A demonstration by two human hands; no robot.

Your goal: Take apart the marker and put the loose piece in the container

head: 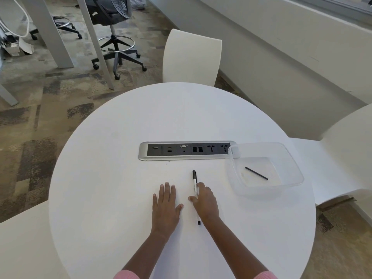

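Observation:
A slim white marker (195, 190) with a black cap at its far end and a black tip at its near end lies on the round white table (120, 158), pointing away from me. My right hand (204, 201) rests over its middle, thumb on the left side and fingers on the right, touching the barrel. My left hand (166, 204) lies flat on the table, fingers spread, a short way left of the marker and holding nothing. A clear plastic container (291, 168) stands to the right. A thin black rod (256, 173) lies inside it.
A silver and black power and data socket strip (187, 151) is set into the table beyond the marker, its right end touching the container. White chairs (191, 57) stand around the table. A black office chair (114, 27) is farther back.

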